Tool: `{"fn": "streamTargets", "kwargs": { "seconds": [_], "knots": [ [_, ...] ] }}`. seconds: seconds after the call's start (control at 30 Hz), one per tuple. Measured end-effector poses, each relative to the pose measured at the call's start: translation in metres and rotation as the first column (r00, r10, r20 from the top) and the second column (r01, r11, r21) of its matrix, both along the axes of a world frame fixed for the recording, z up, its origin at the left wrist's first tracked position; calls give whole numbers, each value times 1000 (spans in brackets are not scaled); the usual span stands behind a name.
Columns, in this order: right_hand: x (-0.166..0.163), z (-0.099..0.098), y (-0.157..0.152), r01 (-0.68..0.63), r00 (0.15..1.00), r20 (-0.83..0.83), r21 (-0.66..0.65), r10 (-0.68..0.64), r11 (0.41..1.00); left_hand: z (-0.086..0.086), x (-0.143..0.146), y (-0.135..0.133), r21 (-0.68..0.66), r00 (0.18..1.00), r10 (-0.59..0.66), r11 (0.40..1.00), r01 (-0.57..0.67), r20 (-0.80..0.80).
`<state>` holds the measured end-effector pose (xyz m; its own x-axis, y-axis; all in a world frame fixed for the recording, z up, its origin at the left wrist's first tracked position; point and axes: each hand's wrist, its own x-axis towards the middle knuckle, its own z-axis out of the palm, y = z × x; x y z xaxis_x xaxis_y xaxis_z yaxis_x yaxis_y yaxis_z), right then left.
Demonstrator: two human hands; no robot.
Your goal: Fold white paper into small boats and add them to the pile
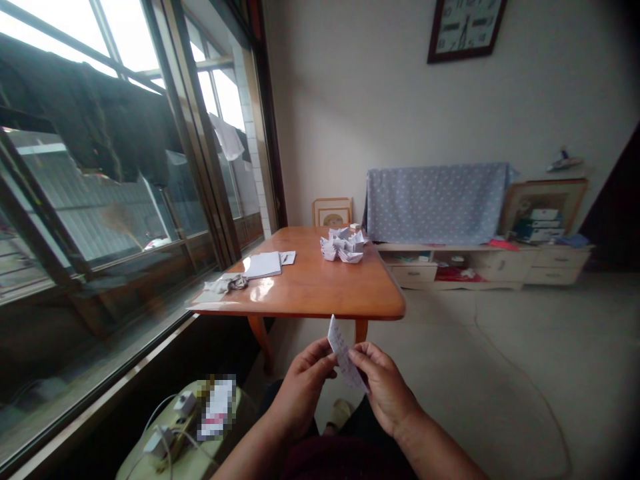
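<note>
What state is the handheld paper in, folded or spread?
Folded: the paper is a narrow, pointed strip between left hand and right hand.

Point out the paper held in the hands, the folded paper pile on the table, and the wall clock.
Held paper (pixel 342 351), head view: middle of its marked face.
Folded paper pile (pixel 343 247), head view: near its middle.
Wall clock (pixel 466 30), head view: visible dial.

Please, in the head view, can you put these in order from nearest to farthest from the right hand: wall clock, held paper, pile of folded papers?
1. Held paper: between the left hand and the right hand, touching both.
2. Pile of folded papers: ahead, on the table.
3. Wall clock: high on the wall, beyond the table.
</note>
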<state>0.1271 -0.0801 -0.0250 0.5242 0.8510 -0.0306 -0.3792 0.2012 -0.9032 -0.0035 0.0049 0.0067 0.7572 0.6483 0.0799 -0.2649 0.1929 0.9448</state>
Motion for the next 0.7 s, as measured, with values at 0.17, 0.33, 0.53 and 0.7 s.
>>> {"fn": "streamTargets", "kwargs": {
  "seconds": [0.17, 0.33, 0.53, 0.7],
  "knots": [
    [0, 2, 1, -45, 990, -133, 46, 50, 998, 4, 1, 0, 41, 999, -48, 998, 48, -8],
    [0, 4, 1, -84, 983, -159, 60, 93, 995, 8, 1, -1, 53, 999, -42, 998, 43, -27],
    [-5, 8, -3, -70, 997, -44, 29, 71, 997, 4, 2, 1, 46, 1000, -4, 999, 4, -14],
    [-3, 8, -3, 66, 959, 277, 3, -64, 998, -1, 1, 3, 36, 999, 47, 998, -47, -15]
  ]
}}
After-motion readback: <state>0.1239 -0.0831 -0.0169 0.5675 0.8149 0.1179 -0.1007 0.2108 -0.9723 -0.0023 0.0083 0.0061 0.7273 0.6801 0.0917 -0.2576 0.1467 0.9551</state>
